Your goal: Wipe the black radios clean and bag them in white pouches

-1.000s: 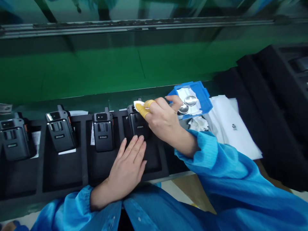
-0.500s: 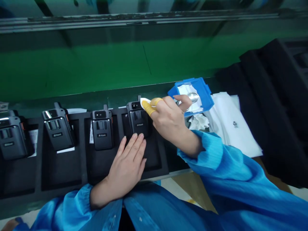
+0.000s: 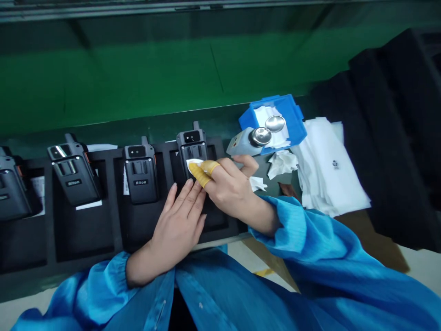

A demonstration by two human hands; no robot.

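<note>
A black two-way radio lies back side up in the rightmost compartment of the black foam tray. The fingertips of my left hand rest on its lower end, fingers stretched out flat. My right hand, with yellow finger cots on two fingers, pinches a small white wiping cloth against the middle of the radio's back, covering its label. To the left, a radio marked Riton lies in its own compartment, with another radio beyond it.
Right of the tray stands a dispenser bottle with a metal top. Beside it are a blue bin of white wipes, crumpled wipes and a stack of white bags. Black foam trays pile up at far right.
My right hand has moved the wiping cloth down from the radio's camera end to its middle. My left hand stays at the radio's lower end. The view has shifted slightly.
</note>
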